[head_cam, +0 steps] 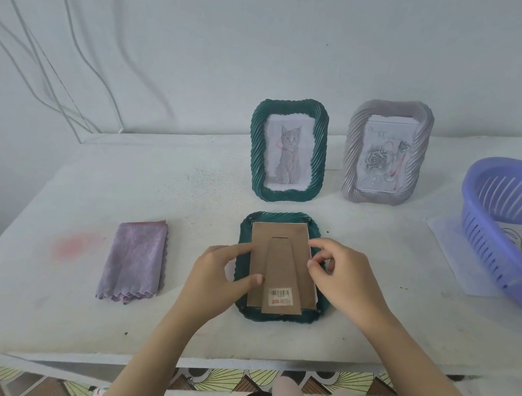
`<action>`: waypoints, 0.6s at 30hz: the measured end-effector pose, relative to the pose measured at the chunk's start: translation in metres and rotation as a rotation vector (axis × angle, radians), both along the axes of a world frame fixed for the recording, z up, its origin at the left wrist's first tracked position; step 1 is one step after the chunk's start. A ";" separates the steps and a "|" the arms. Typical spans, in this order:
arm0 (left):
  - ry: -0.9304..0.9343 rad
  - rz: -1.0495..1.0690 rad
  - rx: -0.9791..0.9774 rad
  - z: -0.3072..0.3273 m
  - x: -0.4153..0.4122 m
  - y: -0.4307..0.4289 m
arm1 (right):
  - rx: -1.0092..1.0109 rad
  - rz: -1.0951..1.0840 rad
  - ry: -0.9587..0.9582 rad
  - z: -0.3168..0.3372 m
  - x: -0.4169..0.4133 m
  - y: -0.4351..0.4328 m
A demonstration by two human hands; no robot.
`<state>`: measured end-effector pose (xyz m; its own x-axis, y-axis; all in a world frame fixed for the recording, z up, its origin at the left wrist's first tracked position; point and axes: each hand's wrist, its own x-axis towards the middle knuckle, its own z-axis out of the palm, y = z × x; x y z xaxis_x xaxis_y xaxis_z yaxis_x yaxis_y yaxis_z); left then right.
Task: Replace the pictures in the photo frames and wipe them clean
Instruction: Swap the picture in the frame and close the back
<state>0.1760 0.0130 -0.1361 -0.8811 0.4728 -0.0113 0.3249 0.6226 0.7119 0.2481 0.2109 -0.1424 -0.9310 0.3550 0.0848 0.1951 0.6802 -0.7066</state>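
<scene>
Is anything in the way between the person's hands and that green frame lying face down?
Nothing visible. Both hands touch the face-down frame: the left hand rests its thumb on the cardboard backing, and the right hand has curled fingers pinching at its right edge. The folded cloth lies apart, to the left.

A white worktop (189,186) stands against the wall. A purple slotted basket (481,252) sits at its three o'clock end. White cables (80,120) trail down at ten o'clock, and patterned floor tiles (226,377) show at six.
</scene>
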 end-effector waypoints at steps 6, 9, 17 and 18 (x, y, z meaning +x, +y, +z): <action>-0.040 -0.049 0.051 -0.002 -0.002 -0.007 | -0.059 -0.008 -0.001 -0.001 0.000 0.005; -0.061 -0.106 0.038 -0.003 -0.005 -0.014 | -0.079 0.001 -0.012 -0.001 0.001 0.006; 0.183 -0.121 -0.049 -0.014 -0.015 -0.010 | 0.022 0.064 0.003 0.002 0.003 0.006; 0.208 -0.106 -0.039 -0.014 -0.017 -0.009 | 0.050 0.076 0.019 0.001 0.003 0.006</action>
